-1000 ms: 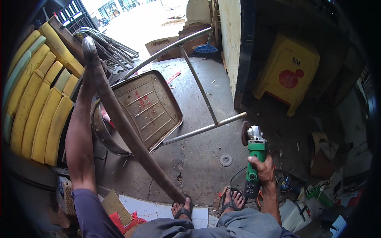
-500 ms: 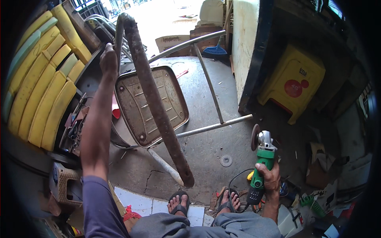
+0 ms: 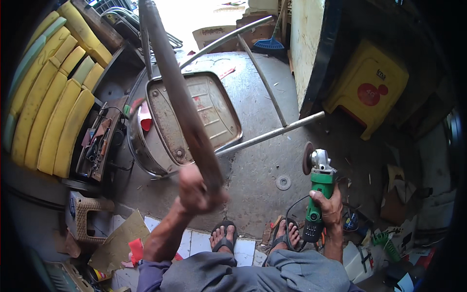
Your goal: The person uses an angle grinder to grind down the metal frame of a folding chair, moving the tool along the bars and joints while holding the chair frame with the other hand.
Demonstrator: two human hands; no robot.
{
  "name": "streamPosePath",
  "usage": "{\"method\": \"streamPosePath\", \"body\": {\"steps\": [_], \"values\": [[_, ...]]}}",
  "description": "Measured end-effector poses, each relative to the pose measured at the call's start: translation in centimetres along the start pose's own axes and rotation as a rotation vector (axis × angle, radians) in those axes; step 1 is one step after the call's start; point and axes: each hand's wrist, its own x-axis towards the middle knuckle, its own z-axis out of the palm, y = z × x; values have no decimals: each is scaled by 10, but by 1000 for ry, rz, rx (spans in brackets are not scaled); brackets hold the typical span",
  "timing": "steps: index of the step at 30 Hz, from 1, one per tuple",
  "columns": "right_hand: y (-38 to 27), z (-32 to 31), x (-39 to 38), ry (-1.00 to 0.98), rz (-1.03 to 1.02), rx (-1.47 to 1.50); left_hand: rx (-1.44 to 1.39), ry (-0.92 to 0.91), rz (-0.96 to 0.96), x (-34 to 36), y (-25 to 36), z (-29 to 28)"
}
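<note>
A metal chair frame (image 3: 255,78) lies tipped over on the floor in front of me, its rusty seat pan (image 3: 214,109) facing up. One thick, rust-brown tube (image 3: 182,92) of the frame slants up across the seat. My left hand (image 3: 192,190), smeared by motion, is wrapped round the near end of that tube. On the right, my right hand (image 3: 328,207) grips a green angle grinder (image 3: 321,187) by its body. The grinder's disc (image 3: 307,158) points away from me, apart from the frame. Its cord loops beside my right foot.
Yellow pads (image 3: 53,107) are stacked at the left, near a tray of tools (image 3: 99,146). A yellow plastic stool (image 3: 372,87) stands at the far right. A loose disc (image 3: 283,182) lies on the floor. Behind the frame is a blue dustpan-like head (image 3: 268,45).
My left hand has come down from the tube's far end to its near end. The frame has shifted slightly away and right. The grinder stays in my right hand, slightly higher in view.
</note>
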Motion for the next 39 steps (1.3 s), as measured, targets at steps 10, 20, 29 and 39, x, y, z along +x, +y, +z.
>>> {"method": "streamPosePath", "body": {"steps": [10, 20, 29, 39], "values": [[-7, 3, -15, 45, -47, 43, -106, 481, -566, 91, 7, -57], [-9, 16, -25, -122, -105, 36, 127, 478, -395, 52, 3, -36], [-25, 7, -28, -115, -94, 50, 58, 542, -412, 37, 2, -38], [-94, -66, -78, 272, -350, 83, 9, 590, -388, -1, 25, -52]]}}
